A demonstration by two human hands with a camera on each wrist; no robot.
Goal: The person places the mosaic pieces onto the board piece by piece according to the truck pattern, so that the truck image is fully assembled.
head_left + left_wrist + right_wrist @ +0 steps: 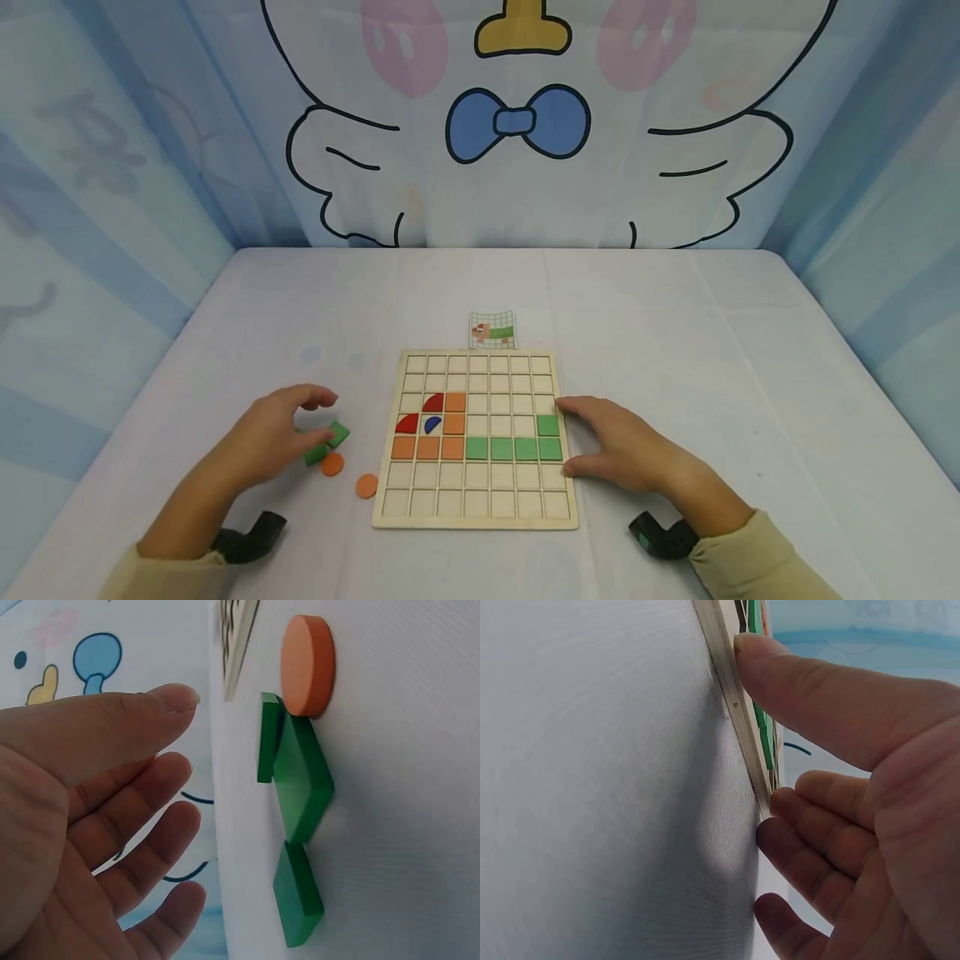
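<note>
My left hand hovers over loose green square tiles left of the board, fingers apart and holding nothing. In the left wrist view, a gap separates the thumb from the green tiles and an orange disc. My right hand rests its thumb and fingertips at the right edge of a wooden grid board. On the board lie orange squares, green squares, two red quarter-round pieces and a piece with a blue half circle.
A small picture card with a gridded design lies just behind the board. Another orange disc sits close to the board's left edge. All stands on a white-covered table, with a printed curtain behind it.
</note>
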